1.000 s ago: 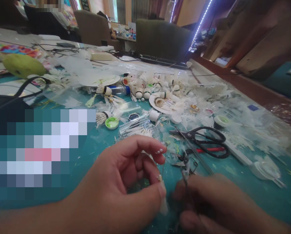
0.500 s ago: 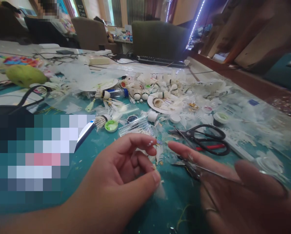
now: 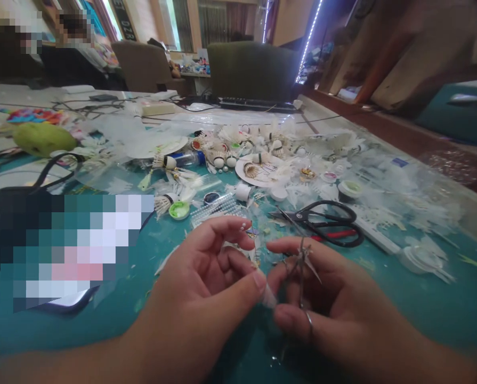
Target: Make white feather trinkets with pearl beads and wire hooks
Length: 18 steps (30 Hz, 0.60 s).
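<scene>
My left hand (image 3: 218, 282) is near the middle, thumb and fingers curled in a pinch. A small whitish feather piece (image 3: 269, 296) shows just past the thumb tip. By the index fingertip are tiny pearl beads (image 3: 244, 226) and a thin, dark upright strand. My right hand (image 3: 330, 288) is close beside it, with small metal scissors (image 3: 301, 266) hanging on the fingers and a loop around the thumb. Its index finger points toward the left fingertips. Behind the hands lie black-handled scissors (image 3: 330, 220) and a sheet of pearl beads (image 3: 218, 209).
Shuttlecocks (image 3: 164, 161), feathers and plastic bags crowd the green table. A pot of green paint (image 3: 179, 210) and a white dish (image 3: 246, 169) stand among them. At left are a green fruit (image 3: 44, 140) and a blurred-out phone. Chairs and people are beyond the table.
My right hand has turned and moved left, up to the left hand, and the small scissors now stand upright in it. The left hand keeps its pinch. The view has shifted slightly.
</scene>
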### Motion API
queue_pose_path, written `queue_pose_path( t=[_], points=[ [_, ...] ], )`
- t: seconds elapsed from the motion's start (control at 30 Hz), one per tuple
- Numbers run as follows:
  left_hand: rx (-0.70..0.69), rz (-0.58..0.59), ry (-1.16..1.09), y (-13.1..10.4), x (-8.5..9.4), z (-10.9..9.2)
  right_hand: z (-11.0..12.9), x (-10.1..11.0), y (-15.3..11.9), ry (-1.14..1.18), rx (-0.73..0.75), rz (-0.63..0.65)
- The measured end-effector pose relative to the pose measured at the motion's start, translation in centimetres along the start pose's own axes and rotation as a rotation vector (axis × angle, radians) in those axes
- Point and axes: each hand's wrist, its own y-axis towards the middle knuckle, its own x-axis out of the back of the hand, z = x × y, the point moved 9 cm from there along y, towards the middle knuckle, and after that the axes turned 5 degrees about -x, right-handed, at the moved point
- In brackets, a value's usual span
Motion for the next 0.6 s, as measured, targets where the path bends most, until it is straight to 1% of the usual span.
queue_pose_path(
  t=[0.1,0.23,0.33,0.43,0.5,0.53,0.6],
  points=[
    [-0.043,0.089,-0.002,-0.3,-0.8,0.1,0.6,0.1,0.1,-0.003,0.028,-0.035],
    [-0.047,0.150,0.043,-0.4,-0.9,0.3,0.6,0.3,0.2,-0.039,0.015,-0.045],
    [-0.033,0.141,0.087,-0.1,-0.5,0.2,0.1,0.2,0.0,-0.099,-0.024,-0.005],
    [-0.067,0.107,0.130,0.2,0.1,-0.3,-0.6,0.0,-0.2,-0.135,-0.072,0.046],
    [-0.162,0.081,0.195,0.3,0.8,-1.0,-0.9,0.1,-0.2,-0.139,-0.096,0.052],
    [-0.244,0.076,0.248,0.2,1.1,-1.7,-0.9,0.1,-0.2,-0.134,-0.103,0.046],
    [-0.446,0.118,0.398,-0.4,1.3,-3.0,-1.0,0.2,-0.2,-0.110,-0.112,0.048]
  ],
)
